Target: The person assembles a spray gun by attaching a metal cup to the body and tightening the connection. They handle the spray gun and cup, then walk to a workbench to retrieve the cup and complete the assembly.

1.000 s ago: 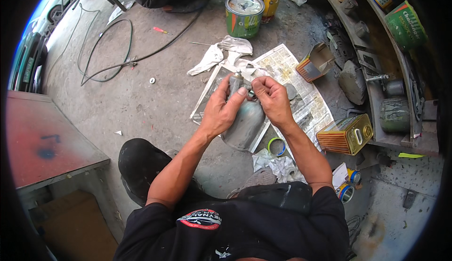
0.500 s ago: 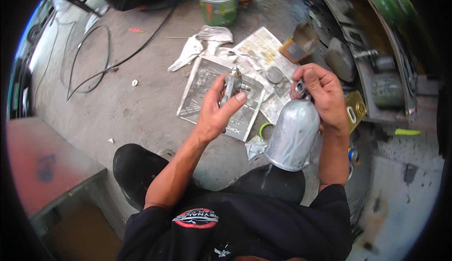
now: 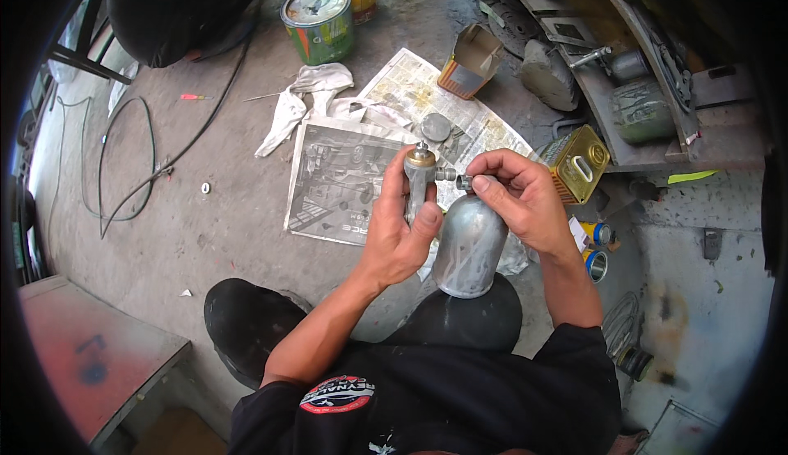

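My left hand [image 3: 396, 237] is wrapped round a small metal spray gun [image 3: 418, 180] with a brass-coloured collar at its top. From the gun's side a threaded stub points right. Against that stub, or very close to it, is the neck fitting [image 3: 465, 182] of a dull silver spray-gun cup [image 3: 471, 245]; whether the two are joined I cannot tell. My right hand [image 3: 525, 204] pinches the fitting with thumb and fingers. The cup's base rests on or just above my dark-clothed right knee [image 3: 476, 324].
Newspaper sheets [image 3: 341, 184] and a white rag [image 3: 316, 85] lie ahead on the floor. Beyond stand a green paint can [image 3: 318, 32] and a yellow one. A cut-open carton [image 3: 469, 65], a gold tin [image 3: 579, 163] and a shelf are right. A black hose [image 3: 152, 139] snakes left.
My right hand has brought the cup left and slightly down, so its neck fitting now meets or nearly meets the gun's side stub. The view has shifted too.
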Motion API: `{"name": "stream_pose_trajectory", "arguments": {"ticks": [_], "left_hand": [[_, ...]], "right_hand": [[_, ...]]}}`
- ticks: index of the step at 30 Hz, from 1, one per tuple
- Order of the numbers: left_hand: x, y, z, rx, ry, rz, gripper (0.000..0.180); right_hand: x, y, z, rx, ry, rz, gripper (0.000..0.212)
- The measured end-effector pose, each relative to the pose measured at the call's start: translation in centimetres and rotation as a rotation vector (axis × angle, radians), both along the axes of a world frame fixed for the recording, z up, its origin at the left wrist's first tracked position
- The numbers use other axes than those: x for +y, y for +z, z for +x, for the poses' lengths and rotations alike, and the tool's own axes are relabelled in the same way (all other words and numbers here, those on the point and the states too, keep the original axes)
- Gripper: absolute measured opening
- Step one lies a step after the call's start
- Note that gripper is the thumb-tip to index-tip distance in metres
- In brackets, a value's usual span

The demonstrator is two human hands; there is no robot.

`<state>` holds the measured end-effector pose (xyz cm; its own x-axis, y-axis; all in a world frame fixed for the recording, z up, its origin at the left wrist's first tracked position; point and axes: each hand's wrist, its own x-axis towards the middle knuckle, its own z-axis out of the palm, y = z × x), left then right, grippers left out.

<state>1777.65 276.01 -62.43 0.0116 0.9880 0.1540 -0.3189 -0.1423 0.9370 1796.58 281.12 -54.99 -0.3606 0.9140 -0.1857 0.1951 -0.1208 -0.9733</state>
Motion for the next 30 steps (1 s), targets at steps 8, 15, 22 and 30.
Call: {"name": "stream_pose_trajectory", "arguments": {"ticks": [8,15,22,30], "left_hand": [[-0.4,0.2,2.6,0.023,-0.028,0.069,0.085],[-0.7,-0.2,3.7,0.081,-0.021,0.097,0.081],[-0.8,0.3,3.9,0.086,-0.061,0.106,0.078],[-0.5,0.7,4.2,0.087,-0.052,0.091,0.081]], "right_hand": [[-0.9,1.8,2.3,-0.009,-0.049,0.018,0.018],[-1.4,1.6,3.1,-0.031,-0.03,0.051,0.019],[-1.8,1.0,3.9,0.026,-0.047,0.064,0.02],[-1.6,1.0,4.3,-0.002,-0.046,0.082,0.018]]}}
